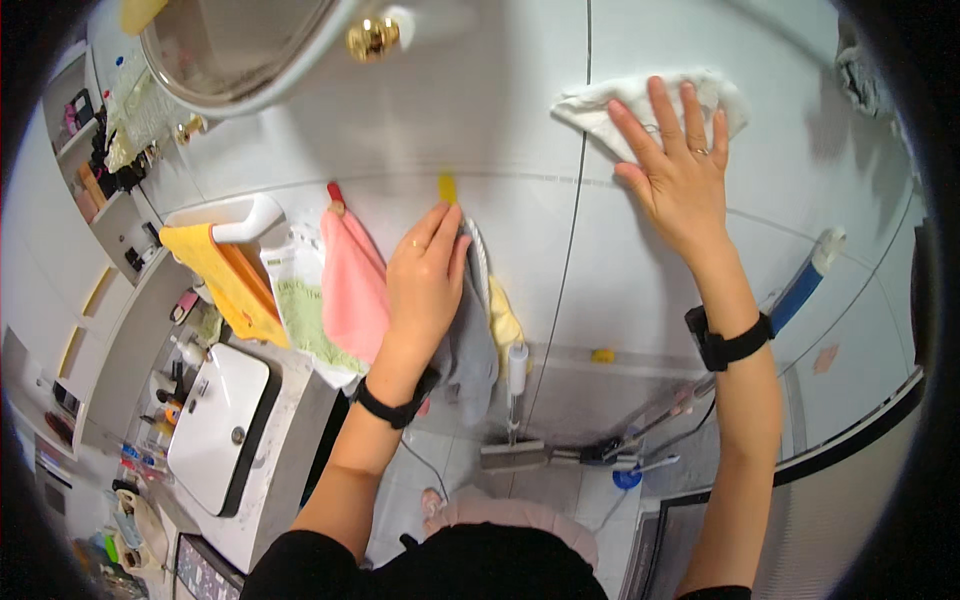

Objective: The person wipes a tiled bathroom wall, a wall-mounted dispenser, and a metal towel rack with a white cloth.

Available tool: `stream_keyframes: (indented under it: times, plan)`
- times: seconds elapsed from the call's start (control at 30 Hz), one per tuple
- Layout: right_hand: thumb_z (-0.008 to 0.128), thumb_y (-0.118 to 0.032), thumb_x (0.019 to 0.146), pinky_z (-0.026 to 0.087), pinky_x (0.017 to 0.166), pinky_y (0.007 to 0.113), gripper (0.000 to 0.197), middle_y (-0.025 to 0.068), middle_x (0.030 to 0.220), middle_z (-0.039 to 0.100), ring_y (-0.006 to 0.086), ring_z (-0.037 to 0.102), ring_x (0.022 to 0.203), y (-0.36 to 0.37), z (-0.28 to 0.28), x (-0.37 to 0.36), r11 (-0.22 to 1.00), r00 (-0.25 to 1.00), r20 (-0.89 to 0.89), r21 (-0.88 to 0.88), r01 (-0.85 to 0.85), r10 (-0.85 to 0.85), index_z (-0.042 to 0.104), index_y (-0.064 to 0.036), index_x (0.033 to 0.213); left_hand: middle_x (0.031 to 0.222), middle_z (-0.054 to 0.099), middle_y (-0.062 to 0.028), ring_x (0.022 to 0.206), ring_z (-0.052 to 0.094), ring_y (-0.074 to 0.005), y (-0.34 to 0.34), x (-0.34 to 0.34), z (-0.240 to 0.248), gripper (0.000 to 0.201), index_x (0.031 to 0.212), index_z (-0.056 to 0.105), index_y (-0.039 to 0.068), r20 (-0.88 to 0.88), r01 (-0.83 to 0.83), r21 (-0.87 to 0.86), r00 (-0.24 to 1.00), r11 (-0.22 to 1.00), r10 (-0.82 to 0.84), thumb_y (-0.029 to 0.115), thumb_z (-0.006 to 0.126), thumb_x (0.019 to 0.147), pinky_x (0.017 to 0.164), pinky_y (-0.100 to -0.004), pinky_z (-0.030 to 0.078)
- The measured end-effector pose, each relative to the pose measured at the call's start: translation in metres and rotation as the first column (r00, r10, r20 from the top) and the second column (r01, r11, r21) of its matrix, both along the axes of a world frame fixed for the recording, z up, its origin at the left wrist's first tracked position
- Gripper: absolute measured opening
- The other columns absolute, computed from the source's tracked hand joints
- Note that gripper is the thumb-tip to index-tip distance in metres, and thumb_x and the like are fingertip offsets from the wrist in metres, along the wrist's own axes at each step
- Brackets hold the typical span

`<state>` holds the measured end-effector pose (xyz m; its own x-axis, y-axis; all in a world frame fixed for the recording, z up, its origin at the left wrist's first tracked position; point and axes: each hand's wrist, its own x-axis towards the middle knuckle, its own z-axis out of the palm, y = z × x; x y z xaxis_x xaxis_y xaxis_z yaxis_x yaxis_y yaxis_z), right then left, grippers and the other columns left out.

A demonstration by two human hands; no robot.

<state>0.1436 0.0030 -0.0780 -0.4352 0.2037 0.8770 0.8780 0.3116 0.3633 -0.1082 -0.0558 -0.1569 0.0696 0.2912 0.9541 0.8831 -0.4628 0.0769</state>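
Observation:
My right hand (680, 170) lies flat with fingers spread on a folded white cloth (735, 103), pressing it against the white tiled wall (520, 110). Just below a yellow wall hook (447, 186), my left hand (428, 270) is closed, thumb and fingers pinched together; what they grip is hidden. A grey cloth (474, 355) and a pale cord (479, 250) hang right beside these fingers. To the left of that hand, a pink cloth (350, 285) hangs from a red hook (335, 193). A yellow cloth (503, 315) hangs to its right.
An orange towel (225, 275) drapes over a white rail (250, 220) at left, above a white basin (222, 430). A round mirror (235, 50) and gold knob (373, 38) are overhead. A squeegee (514, 450) and blue-handled tool (800, 290) stand along the wall.

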Motion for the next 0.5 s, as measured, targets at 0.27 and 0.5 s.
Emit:
stream_keyframes:
  times: [0.27,0.5]
  plan:
    - [0.053,-0.04,0.08,0.013,0.097,0.059,0.058,0.0085,0.143,0.018,0.0363,0.015,0.129,0.01,0.051,-0.053,0.986,0.915,-0.403,0.155,0.063,0.005,0.031,-0.0289,0.133,0.097,0.058,-0.0154,0.083,0.058,-0.0304,0.002,-0.001,-0.003,0.023,0.096,0.059,-0.001,0.023,-0.002,-0.008,1.0,1.0,0.002,0.001,0.06,0.074,0.07,-0.0345,0.048]
    - [0.047,-0.045,0.079,0.002,0.104,0.052,0.055,0.001,0.141,0.023,0.0241,0.012,0.132,0.001,-0.027,-0.102,0.971,0.945,0.237,-0.134,-0.199,0.226,0.035,-0.0297,0.13,0.094,0.06,-0.0128,0.08,0.059,-0.0285,0.006,-0.004,-0.001,0.022,0.095,0.06,0.001,0.039,-0.036,0.049,0.999,0.998,0.034,0.002,0.062,0.073,0.069,-0.0337,0.048]
